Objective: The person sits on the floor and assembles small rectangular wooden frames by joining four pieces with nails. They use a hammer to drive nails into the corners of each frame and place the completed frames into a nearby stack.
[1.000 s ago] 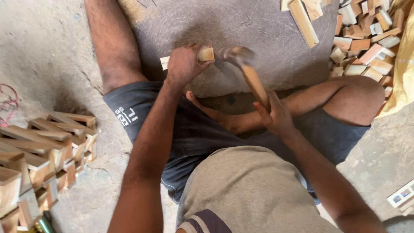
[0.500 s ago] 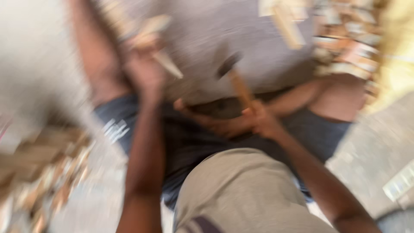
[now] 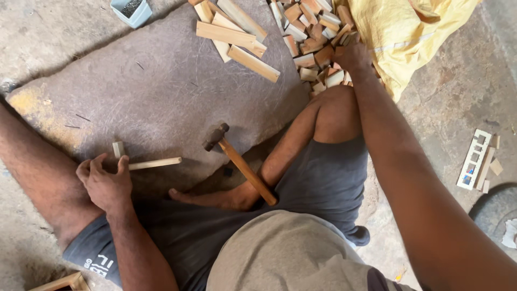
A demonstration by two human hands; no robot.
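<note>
View from above of a person seated cross-legged on a rough concrete floor, working over a flat grey stone slab (image 3: 161,86).

Left hand (image 3: 105,180): rests at the near left edge of the slab, fingers curled and pressed down on the end of a thin wooden strip (image 3: 155,163) that lies flat and points to the right. A short wooden block (image 3: 118,149) stands just beyond the fingertips, touching or nearly touching them; which of the two cannot be told.

Right hand (image 3: 353,54): reaches far out to the upper right, into a heap of small wooden offcuts (image 3: 312,48). The fingers are bent down among the pieces; whether they pinch one cannot be told, since the knuckles hide the tips.

Hammer (image 3: 239,161): lies loose, held by neither hand. Its dark head rests on the slab near the middle; its wooden handle slants down to the right and ends against the person's lap, beside the bare foot (image 3: 221,198).

Surroundings: several longer wooden slats (image 3: 237,37) lie crossed on the far part of the slab, just left of the offcut heap. A yellow sack (image 3: 409,32) lies crumpled behind the heap. A small pale blue tray (image 3: 131,11) sits at the slab's far left corner. A white perforated strip (image 3: 474,159) lies on the floor well to the right.
</note>
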